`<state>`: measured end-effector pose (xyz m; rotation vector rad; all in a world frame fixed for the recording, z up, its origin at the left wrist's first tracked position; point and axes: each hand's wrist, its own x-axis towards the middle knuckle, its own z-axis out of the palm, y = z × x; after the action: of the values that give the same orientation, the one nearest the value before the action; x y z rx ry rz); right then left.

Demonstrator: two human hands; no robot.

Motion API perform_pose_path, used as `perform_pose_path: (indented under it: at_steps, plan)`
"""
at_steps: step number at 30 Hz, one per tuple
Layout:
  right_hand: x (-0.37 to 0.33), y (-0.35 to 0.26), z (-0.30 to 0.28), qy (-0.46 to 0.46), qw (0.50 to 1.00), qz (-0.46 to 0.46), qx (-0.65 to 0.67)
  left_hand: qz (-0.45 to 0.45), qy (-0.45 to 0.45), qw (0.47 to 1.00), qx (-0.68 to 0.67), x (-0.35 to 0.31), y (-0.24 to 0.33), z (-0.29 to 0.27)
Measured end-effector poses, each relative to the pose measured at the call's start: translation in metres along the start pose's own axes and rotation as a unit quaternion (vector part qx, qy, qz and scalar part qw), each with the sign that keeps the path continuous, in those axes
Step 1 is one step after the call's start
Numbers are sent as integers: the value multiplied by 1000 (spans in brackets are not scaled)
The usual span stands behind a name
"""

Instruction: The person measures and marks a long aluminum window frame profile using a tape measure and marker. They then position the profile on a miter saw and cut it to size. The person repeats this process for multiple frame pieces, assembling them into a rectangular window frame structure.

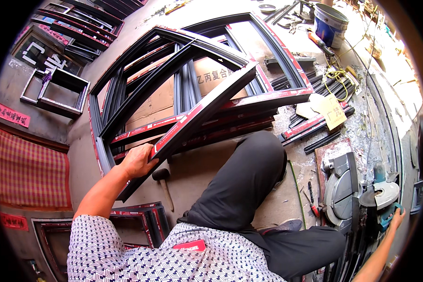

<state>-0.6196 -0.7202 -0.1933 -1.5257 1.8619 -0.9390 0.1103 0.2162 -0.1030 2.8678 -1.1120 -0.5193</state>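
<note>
My left hand (139, 162) is wrapped round the lower end of a dark metal window frame (207, 107) with red-and-white protective tape along its edges. This frame is tilted up over a stack of similar frames (279, 98) on the floor. A black-headed mallet (162, 181) with a wooden handle lies just below that hand. Far to the right, my right hand (397, 219) grips the teal handle of a mitre saw (379, 197). The saw's round blade and grey turntable show beside it. My bent legs lie between the frames and the saw.
Dark profile offcuts (324, 91), a yellow cable (339, 80) and red-handled pliers (313, 206) lie on the right. A blue-and-white bucket (330, 26) stands behind them. More frames (148, 221) lie at lower left, and a checked red curtain (28, 169) hangs at far left.
</note>
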Motion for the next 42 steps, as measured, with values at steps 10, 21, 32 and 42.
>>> perform_pose_path:
  at_steps: [10, 21, 32, 42]
  plan:
    - [5, -15, -34, 9, 1000, -5, 1, -27, -63, 997, -19, 13, 7, -13]
    - [7, 0, -26, 10, 1000, -7, 4, -112, 133, 895, -412, 266, 57, -32]
    - [-12, -12, -29, 7, 1000, -16, -16, -169, 174, 695, -677, 431, 99, -21]
    - [3, -10, -47, -14, 1000, -21, 6, -59, 248, 610, -750, 456, 90, 9]
